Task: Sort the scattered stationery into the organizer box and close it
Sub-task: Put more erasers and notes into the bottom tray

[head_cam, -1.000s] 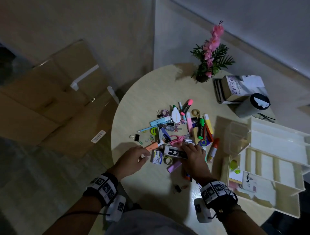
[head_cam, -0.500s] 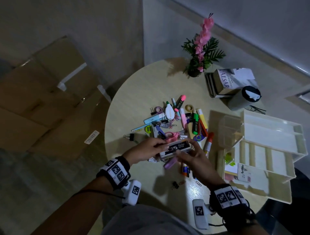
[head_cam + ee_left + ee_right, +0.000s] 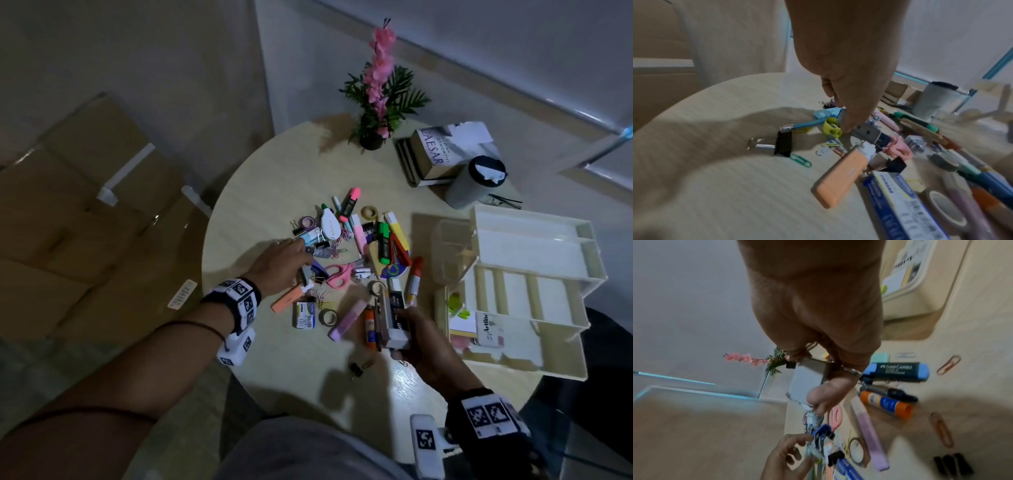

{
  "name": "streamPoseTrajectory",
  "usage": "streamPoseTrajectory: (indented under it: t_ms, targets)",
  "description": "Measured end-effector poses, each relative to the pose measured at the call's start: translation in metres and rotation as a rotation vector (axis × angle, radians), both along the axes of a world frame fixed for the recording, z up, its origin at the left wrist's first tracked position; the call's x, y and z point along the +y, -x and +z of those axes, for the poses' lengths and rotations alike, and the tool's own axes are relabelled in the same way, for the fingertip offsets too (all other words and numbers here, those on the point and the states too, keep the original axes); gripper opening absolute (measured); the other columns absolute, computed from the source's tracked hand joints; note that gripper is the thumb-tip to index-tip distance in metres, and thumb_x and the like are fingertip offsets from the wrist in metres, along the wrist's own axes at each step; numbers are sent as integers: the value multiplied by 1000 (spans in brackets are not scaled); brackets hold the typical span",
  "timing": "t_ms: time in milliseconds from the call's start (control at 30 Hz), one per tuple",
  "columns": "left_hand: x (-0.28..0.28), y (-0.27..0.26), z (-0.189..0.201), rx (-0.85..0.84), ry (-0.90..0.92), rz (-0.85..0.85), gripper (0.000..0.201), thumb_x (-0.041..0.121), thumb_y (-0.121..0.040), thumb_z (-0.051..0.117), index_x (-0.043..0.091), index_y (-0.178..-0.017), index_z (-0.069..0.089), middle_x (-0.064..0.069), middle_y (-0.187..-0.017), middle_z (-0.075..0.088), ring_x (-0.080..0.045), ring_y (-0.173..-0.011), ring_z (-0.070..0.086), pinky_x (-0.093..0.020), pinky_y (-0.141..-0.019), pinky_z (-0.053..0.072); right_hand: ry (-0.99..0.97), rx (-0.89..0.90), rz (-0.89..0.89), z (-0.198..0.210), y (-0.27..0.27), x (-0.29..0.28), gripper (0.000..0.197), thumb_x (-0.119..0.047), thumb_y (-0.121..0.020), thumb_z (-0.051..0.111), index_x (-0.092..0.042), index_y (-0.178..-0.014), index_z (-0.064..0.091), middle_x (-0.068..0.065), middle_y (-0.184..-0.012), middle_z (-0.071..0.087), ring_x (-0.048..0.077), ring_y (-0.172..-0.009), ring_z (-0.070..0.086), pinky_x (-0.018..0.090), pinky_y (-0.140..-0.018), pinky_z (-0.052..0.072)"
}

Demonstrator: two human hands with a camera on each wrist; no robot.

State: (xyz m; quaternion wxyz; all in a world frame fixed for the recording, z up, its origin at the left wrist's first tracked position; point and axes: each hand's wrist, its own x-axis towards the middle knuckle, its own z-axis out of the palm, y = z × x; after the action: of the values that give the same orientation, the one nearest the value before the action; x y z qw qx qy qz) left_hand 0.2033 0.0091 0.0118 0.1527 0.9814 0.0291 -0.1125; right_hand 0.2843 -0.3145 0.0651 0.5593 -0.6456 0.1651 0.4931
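Note:
Scattered stationery lies in a pile on the round table (image 3: 260, 178): pink scissors (image 3: 337, 274), an orange highlighter (image 3: 287, 298), a glue stick (image 3: 414, 281), clips and tape. My left hand (image 3: 301, 269) reaches into the pile's left side, fingers curled round the grey end of a blue stapler (image 3: 317, 272) (image 3: 867, 134). My right hand (image 3: 416, 329) grips a small black-and-white staple box (image 3: 394, 308) (image 3: 807, 382) above the table, just left of the open white organizer box (image 3: 579, 353). The organizer's lowest tier holds a marker pack and notes.
A potted pink flower (image 3: 376, 102), stacked books (image 3: 445, 150) and a grey cup with a black lid (image 3: 476, 181) stand at the table's far side. Cardboard boxes (image 3: 85, 205) lie on the floor to the left. A black binder clip (image 3: 356, 370) lies near the front edge.
Half a second ago both hands held the staple box. My left hand has let go and moved up-left to the stapler; my right hand carried the box right toward the organizer.

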Motion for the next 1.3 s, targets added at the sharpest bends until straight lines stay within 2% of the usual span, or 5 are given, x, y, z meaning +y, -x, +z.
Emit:
streamPoseTrajectory:
  t_ms: [300, 500, 733, 1067, 1300]
  targets:
    - [-14, -29, 10, 117, -303, -361, 80, -5, -86, 60, 31, -154, 40, 0, -167, 31, -32, -141, 41, -46, -101, 45, 40, -26, -94, 14, -17, -70, 29, -10, -104, 47, 8, -121, 63, 19, -81, 59, 28, -61, 60, 31, -49, 46]
    - [-22, -38, 12, 91, -320, -351, 70, 5, -73, 74, 29, -137, 58, 0, -133, 65, -32, -120, 59, -43, -86, 49, 60, -56, -243, 21, -37, -136, 27, -12, -105, 51, 6, -121, 64, 18, -86, 63, 29, -70, 67, 30, -52, 53]
    - [-35, -43, 19, 49, -307, -157, 71, 23, -58, 95, 15, -122, 67, -11, -116, 64, -40, -111, 61, -55, -89, 49, 386, -223, -353, 15, -73, -216, 21, -26, -103, 63, -6, -100, 71, 12, -81, 69, 24, -66, 63, 30, -56, 49]
    - [-155, -57, 76, 29, 507, 360, 47, 52, -79, 86, 27, -91, 48, 5, -79, 59, -9, -69, 60, -35, -66, 50, 761, -615, 102, -39, -135, -248, 49, -40, -100, 65, -8, -63, 66, 11, -67, 65, 34, -75, 68, 33, -63, 44]
    - [-290, -80, 93, 417, 871, 286, 22, 55, -94, 54, 34, -96, 47, 13, -88, 43, -14, -84, 46, -36, -83, 39, 945, -643, 226, -46, -137, -251, 41, -44, -95, 65, -4, -100, 73, 20, -100, 72, 41, -92, 71, 38, -72, 51]
